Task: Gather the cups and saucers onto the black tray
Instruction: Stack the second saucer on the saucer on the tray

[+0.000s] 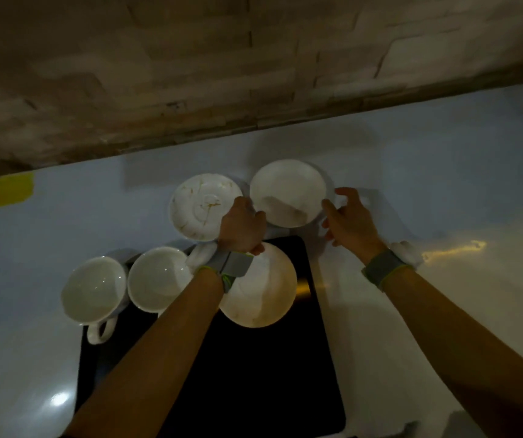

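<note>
The black tray (254, 374) lies in front of me. On it sits a white saucer (265, 295), and two white cups (94, 290) (157, 278) stand at its far-left corner. A stained saucer (197, 207) lies on the table just beyond the tray. To its right is a third white cup (287, 191). My right hand (347, 218) holds this cup's right side, thumb on the rim and fingers curled behind it. My left hand (242, 226) is palm down between the stained saucer and the cup, touching both. Its fingertips are hidden.
The white table (443, 184) ends at a rough stone wall (222, 74) close behind the dishes. A patch of yellow tape (8, 191) marks the far-left corner. Both wrists wear grey bands.
</note>
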`<state>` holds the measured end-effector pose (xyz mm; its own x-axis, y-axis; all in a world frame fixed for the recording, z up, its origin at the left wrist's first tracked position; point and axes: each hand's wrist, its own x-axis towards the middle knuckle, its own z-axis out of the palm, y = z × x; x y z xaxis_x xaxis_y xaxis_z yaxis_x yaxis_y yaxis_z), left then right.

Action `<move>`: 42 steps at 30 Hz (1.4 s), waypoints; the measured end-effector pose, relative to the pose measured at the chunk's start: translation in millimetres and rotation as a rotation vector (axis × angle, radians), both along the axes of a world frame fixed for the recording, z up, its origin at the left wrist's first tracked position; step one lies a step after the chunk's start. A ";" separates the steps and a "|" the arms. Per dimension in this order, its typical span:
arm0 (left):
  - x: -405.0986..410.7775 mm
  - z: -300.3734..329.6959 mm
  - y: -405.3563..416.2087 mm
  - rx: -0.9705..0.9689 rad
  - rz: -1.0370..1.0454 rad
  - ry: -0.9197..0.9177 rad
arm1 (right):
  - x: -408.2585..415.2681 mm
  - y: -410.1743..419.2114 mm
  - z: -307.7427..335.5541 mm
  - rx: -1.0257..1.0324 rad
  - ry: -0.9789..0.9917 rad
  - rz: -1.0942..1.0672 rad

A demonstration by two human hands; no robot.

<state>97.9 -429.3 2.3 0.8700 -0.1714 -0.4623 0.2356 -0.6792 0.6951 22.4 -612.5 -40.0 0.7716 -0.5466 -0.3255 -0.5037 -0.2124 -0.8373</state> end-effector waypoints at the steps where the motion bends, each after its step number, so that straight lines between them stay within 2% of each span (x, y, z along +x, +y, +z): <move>1: 2.9 -3.1 -3.5 -0.003 -0.020 -0.024 | 2.7 -0.8 -1.7 0.007 -0.006 0.006; 6: 14.0 -25.3 -14.2 -0.005 -0.056 -0.177 | 10.6 -1.6 -5.1 0.074 0.018 0.032; 16: 15.8 -25.1 -23.0 0.050 0.042 -0.103 | 17.8 -1.1 -5.1 0.203 -0.017 0.008; 26: 16.9 -26.3 -23.4 0.057 0.068 -0.164 | 23.1 3.6 -0.5 0.207 -0.018 -0.031; 36: -9.7 -9.4 6.8 -0.082 0.045 -0.215 | -5.3 20.8 14.0 0.238 -0.049 -0.055; 42: -41.7 -8.4 40.9 -0.302 0.104 -0.144 | -38.0 46.1 23.3 0.268 -0.095 -0.009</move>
<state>56.2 -388.4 -6.1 0.9426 -0.1885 -0.2755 0.1779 -0.4148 0.8924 -15.6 -566.4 -16.8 0.8010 -0.4577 -0.3860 -0.4212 0.0275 -0.9066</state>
